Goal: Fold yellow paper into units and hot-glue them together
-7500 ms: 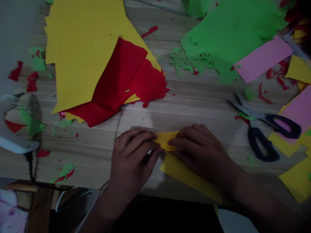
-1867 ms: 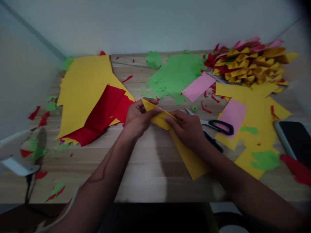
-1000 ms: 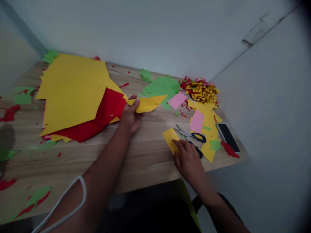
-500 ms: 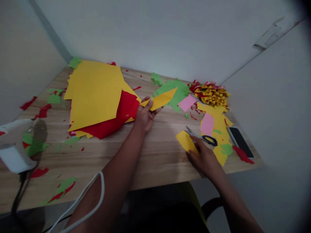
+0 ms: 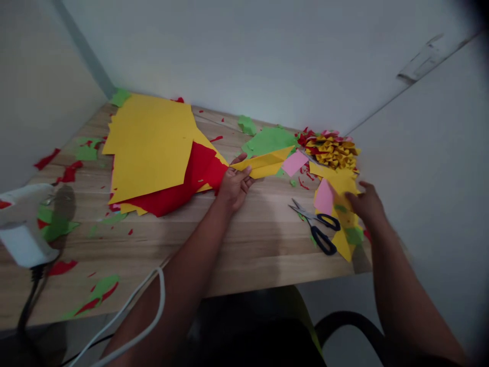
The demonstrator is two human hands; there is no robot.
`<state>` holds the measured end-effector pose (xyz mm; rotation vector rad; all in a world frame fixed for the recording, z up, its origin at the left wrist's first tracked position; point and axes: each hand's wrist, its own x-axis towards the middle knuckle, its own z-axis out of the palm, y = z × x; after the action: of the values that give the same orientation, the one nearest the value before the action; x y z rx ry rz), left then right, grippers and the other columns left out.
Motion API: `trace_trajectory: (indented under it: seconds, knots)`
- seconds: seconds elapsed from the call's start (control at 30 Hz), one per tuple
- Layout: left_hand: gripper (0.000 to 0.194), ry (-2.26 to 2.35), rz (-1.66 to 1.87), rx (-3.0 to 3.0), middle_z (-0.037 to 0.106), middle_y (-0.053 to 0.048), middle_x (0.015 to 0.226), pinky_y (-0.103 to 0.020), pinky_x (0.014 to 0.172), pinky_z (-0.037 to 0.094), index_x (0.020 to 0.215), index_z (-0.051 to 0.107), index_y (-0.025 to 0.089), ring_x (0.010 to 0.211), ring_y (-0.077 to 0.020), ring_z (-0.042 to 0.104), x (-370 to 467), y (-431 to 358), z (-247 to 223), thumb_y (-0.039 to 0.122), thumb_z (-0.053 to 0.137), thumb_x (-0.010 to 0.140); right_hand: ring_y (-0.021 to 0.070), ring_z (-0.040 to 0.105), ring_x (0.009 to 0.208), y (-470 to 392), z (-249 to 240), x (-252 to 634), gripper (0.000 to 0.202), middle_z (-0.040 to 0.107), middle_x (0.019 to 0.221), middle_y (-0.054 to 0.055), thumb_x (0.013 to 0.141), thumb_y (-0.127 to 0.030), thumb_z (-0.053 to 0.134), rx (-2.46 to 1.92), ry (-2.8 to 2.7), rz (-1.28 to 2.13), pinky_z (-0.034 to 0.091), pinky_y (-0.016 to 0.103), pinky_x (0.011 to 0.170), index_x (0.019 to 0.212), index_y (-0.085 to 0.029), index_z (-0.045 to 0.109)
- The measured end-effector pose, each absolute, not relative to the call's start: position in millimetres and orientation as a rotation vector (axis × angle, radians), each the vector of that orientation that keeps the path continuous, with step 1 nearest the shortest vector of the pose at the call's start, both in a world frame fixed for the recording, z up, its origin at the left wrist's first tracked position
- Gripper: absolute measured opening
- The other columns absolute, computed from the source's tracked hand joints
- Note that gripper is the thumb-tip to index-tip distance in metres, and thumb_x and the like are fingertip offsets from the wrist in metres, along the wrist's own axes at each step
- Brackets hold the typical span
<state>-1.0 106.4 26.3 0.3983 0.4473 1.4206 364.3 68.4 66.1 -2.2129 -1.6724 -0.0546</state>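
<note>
Left hand (image 5: 236, 186), right hand (image 5: 368, 205) well apart over wooden table (image 5: 244, 244)

The right, fingers parted, is over flat yellow paper sheets (image 5: 340, 181) near the right edge; the left clasps a folded yellow paper strip (image 5: 265, 163), nearer the back edge.

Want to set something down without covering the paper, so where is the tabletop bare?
The widest bare patch of tabletop lies between the left forearm and the scissors, reaching the front edge. A smaller one lies between the red sheet and that forearm. The right end is crowded: yellow paper pieces near the right hand, folded pieces heaped behind.
</note>
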Motion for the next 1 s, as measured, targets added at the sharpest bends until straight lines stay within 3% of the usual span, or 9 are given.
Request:
trace_trajectory:
  seconds: [0.13,0.2,0.27,0.33,0.37,0.43,0.53,0.73,1.0]
  knots:
    - [0.038,0.656,1.343,0.594,0.074,-0.005,0.114,-0.029,0.083,0.06,0.123,0.062,0.021,0.09,-0.0151,0.074,3,108,22,0.014,0.065,0.086,0.0496,0.054,0.107,74,70,361,0.059,0.058,0.099,0.027,0.081,-0.06,0.062,-2.286,-1.619,-0.24,0.039,0.069,0.086,0.116,-0.013,0.065]
    - [0.034,0.775,1.277,0.696,0.076,-0.007,0.102,-0.031,0.078,0.061,0.112,0.068,0.016,0.085,-0.0181,0.074,6,108,19,0.022,0.075,0.079,0.0454,0.052,0.116,76,74,336,0.057,0.058,0.111,0.026,0.083,-0.06,0.061,-2.17,-1.755,-0.232,0.039,0.063,0.096,0.118,-0.015,0.067]
    - [0.037,0.83,1.232,0.749,0.077,-0.007,0.089,-0.031,0.074,0.06,0.1,0.072,0.012,0.081,-0.0202,0.073,9,108,17,0.025,0.085,0.068,0.0339,0.056,0.115,83,79,300,0.054,0.058,0.121,0.017,0.087,-0.06,0.057,-1.981,-1.922,-0.141,0.046,0.052,0.097,0.126,-0.024,0.063]
    - [0.038,0.848,1.207,0.774,0.076,-0.006,0.081,-0.029,0.072,0.058,0.09,0.073,0.012,0.077,-0.0198,0.072,13,105,17,0.027,0.09,0.059,0.032,0.054,0.119,94,82,259,0.05,0.056,0.131,0.015,0.087,-0.056,0.06,-1.559,-2.14,-0.037,0.044,0.05,0.098,0.126,-0.025,0.063]
    - [0.037,0.851,1.197,0.8,0.075,-0.005,0.078,-0.028,0.071,0.057,0.086,0.074,0.012,0.076,-0.0192,0.072,14,104,17,0.029,0.091,0.057,0.0307,0.055,0.116,99,83,240,0.045,0.059,0.128,0.014,0.087,-0.055,0.063,-1.434,-2.209,0.016,0.044,0.048,0.098,0.12,-0.024,0.066]
    - [0.034,0.858,1.191,0.866,0.074,-0.004,0.074,-0.028,0.071,0.056,0.078,0.074,0.014,0.074,-0.0183,0.07,14,102,19,0.032,0.092,0.056,0.0228,0.061,0.088,107,82,208,0.032,0.068,0.096,0.009,0.09,-0.051,0.06,-1.348,-2.298,0.283,0.047,0.036,0.08,0.093,-0.021,0.07]
    - [0.029,0.934,1.247,0.917,0.072,-0.003,0.07,-0.026,0.064,0.053,0.072,0.073,0.016,0.067,-0.0167,0.067,9,100,22,0.038,0.088,0.061,0.0126,0.045,0.056,109,75,182,0.041,0.054,0.058,-0.001,0.093,-0.048,0.055,-1.428,-2.28,0.694,0.033,0.026,0.055,0.068,-0.018,0.064]
    - [0.029,1.061,1.247,0.968,0.067,0.0,0.067,-0.023,0.059,0.048,0.073,0.073,0.017,0.063,-0.0134,0.06,-1,102,22,0.044,0.082,0.069,0.0106,0.046,0.058,101,55,179,0.023,0.059,0.064,-0.002,0.089,-0.037,0.061,-1.34,-2.071,1.003,0.032,0.024,0.055,0.077,-0.017,0.065]
    - [0.043,1.222,1.124,1.104,0.057,0.0,0.06,-0.021,0.05,0.036,0.066,0.067,0.015,0.055,-0.0113,0.048,1,99,19,0.057,0.072,0.078,0.0107,0.046,0.057,107,39,191,0.03,0.056,0.063,-0.003,0.093,-0.041,0.059,-1.339,-2.02,1.057,0.031,0.024,0.055,0.073,-0.019,0.059]
